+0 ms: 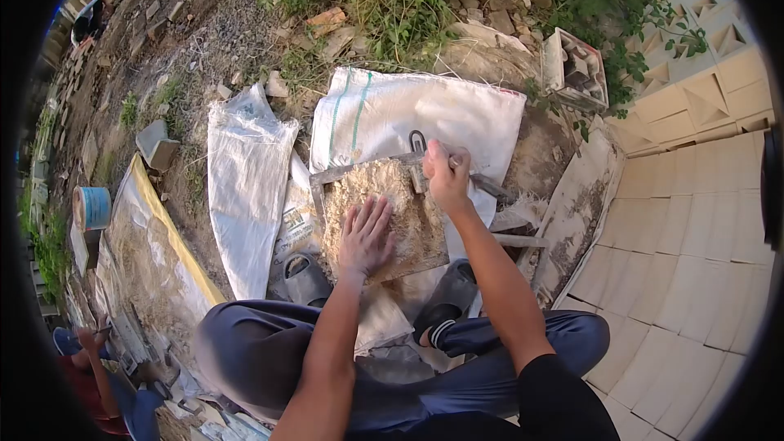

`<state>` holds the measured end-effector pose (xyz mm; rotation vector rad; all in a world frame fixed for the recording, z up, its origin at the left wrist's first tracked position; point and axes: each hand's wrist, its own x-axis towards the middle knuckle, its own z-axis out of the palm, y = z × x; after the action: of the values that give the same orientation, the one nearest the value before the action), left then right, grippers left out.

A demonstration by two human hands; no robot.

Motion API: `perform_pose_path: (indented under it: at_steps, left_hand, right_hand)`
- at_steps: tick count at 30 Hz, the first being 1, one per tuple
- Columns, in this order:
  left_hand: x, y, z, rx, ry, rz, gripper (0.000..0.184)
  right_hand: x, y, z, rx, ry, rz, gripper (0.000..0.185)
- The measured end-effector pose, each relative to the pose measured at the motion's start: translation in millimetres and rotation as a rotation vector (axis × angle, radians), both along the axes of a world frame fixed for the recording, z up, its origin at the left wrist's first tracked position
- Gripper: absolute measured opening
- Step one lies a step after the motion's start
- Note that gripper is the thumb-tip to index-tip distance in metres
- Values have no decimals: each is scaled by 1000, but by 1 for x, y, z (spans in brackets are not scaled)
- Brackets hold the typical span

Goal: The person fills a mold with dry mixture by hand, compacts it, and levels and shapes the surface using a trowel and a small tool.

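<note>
A square, dark-rimmed mould (433, 265) lies flat between my feet, filled with crumbly yellowish material (367, 184). My left hand (367, 241) rests palm down on this material, fingers spread and holding nothing. Over the mould's far right corner, my right hand (447, 173) is closed around a hammer-like tool (490, 186). Its blocky grey end is at the material's right side, and its handle sticks out to the right; the fingers hide the middle. A metal loop (417, 141) stands up at the mould's far edge.
A white woven sack (433, 106) lies beyond the mould, another sack (249, 188) to its left. Patterned pale blocks (678, 220) are stacked at right, near a crate (574, 69). A bucket (92, 207) stands at left. Another person (106, 384) is at lower left.
</note>
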<state>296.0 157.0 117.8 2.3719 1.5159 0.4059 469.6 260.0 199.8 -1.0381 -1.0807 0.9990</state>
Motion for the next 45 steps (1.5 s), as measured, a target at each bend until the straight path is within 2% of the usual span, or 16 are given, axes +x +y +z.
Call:
perform_pose_path:
  at_steps: [4, 8, 13, 15, 21, 23, 24, 29, 31, 32, 35, 36, 39, 41, 43, 45]
  left_hand:
    - [0, 5, 0, -10, 9, 5, 62]
    - [-2, -1, -3, -10, 2, 6, 63]
    - [-3, -3, -5, -31, 37, 9, 62]
    - [-2, -1, -2, -17, 23, 7, 63]
    - [-3, -1, -6, 38, 3, 1, 63]
    - [-5, -5, -3, 15, 2, 5, 63]
    - [-2, -1, 1, 20, -14, 3, 63]
    - [-2, 0, -6, 34, -3, 12, 62]
    - [-2, -1, -1, 21, 6, 6, 63]
    - [-3, -1, -4, 30, -25, 2, 63]
    - [-2, -2, -4, 52, -6, 9, 62]
    - [-1, -2, -3, 37, -3, 9, 62]
    - [-2, -2, -1, 14, -25, 11, 62]
    - [-2, -5, -4, 23, -19, 6, 61]
    - [-1, 0, -6, 42, -6, 23, 61]
    - [-3, -3, -9, 55, -12, 6, 61]
  right_hand:
    - [2, -5, 59, -89, 6, -73, 45]
    - [6, -23, 7, -18, -144, 58, 47]
    - [6, -35, 45, -207, -29, 12, 48]
    - [8, -46, 22, 76, -64, 5, 48]
    - [6, -55, 59, -234, -46, 27, 45]
    - [7, -68, 38, -16, -17, 48, 44]
    - [9, -73, 3, -11, -181, 56, 43]
    - [11, -73, 44, -245, -167, 80, 43]
    - [11, -89, 45, -207, -147, 49, 43]
    - [13, -93, 4, -127, -219, 21, 43]
    - [11, -91, 34, -102, -320, -28, 43]
    - [17, -95, 56, -232, -264, 25, 43]
    - [22, -122, 32, -152, -54, -16, 44]
    - [23, -128, 7, -177, -125, -93, 45]
    - [23, -117, 22, -277, 133, -154, 44]
    - [26, -116, 44, -280, 66, -135, 45]
